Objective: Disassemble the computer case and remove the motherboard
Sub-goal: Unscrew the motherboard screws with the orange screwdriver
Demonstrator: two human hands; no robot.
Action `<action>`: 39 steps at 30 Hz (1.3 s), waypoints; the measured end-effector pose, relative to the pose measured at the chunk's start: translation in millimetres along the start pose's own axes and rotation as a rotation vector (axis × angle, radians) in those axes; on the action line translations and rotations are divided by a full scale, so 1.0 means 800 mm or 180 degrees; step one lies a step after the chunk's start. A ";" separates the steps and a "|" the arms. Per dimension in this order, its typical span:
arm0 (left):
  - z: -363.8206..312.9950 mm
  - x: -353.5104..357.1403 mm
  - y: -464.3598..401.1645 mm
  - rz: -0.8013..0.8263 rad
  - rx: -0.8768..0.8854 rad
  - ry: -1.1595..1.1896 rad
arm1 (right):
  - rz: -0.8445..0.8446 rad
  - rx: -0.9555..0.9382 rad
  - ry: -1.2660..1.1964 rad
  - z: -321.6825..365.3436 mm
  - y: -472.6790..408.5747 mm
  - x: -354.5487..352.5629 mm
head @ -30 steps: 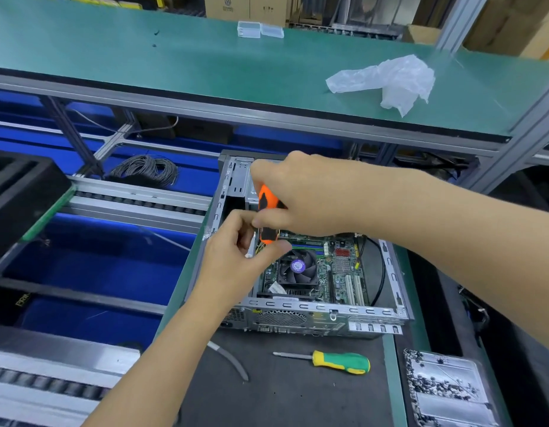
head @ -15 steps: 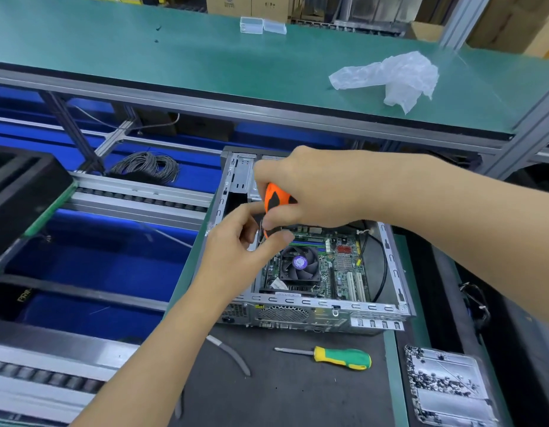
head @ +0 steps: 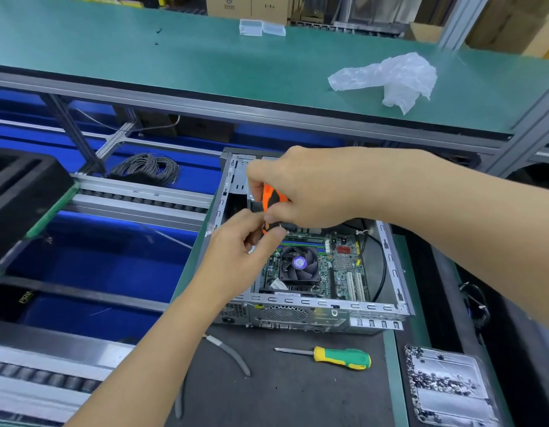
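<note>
An open grey computer case [head: 313, 306] lies on the dark mat. Inside it sits the green motherboard [head: 340, 266] with a black CPU fan [head: 299, 265]. My right hand [head: 304, 189] grips an orange screwdriver [head: 271, 197] over the case's far left part. My left hand [head: 236, 254] sits just below it, its thumb and fingers pinching the lower end of the screwdriver. The tip and whatever it touches are hidden behind my hands.
A green-and-yellow screwdriver [head: 331, 357] and pliers [head: 230, 354] lie on the mat in front of the case. A tray of screws [head: 448, 383] is at the lower right. A plastic bag [head: 390, 78] lies on the green shelf above. Rollers and a wire coil [head: 147, 169] are at left.
Both hands stay on the orange screwdriver at the same spot in the case. My right hand's grip has shifted slightly round the handle.
</note>
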State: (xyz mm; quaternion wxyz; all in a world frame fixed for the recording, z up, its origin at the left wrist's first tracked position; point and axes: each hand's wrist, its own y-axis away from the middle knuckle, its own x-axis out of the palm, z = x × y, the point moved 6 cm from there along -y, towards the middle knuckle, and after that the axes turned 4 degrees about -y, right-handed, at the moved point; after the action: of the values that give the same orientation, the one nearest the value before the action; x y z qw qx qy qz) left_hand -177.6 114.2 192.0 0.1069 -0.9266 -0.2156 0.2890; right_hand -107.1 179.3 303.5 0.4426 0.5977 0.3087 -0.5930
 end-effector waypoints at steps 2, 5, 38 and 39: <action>0.005 -0.002 0.001 -0.0027 -0.0010 -0.0039 | 0.0025 0.0026 -0.0126 -0.002 0.000 0.001; 0.011 0.001 -0.005 -0.0038 -0.0292 -0.0088 | -0.0059 0.0083 0.0073 -0.007 -0.003 -0.002; 0.021 0.013 -0.004 -0.0347 -0.0621 0.0344 | -0.0414 -0.0074 -0.0603 -0.016 0.005 0.010; 0.020 0.014 -0.004 -0.0300 -0.0612 0.0379 | -0.0450 -0.0104 -0.0690 -0.018 0.006 0.012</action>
State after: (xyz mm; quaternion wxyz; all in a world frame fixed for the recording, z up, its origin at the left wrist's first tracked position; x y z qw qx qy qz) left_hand -179.5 123.4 174.0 0.0437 -0.9369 -0.2789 0.2061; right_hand -95.3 188.5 293.5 0.4401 0.4995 0.3100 -0.6787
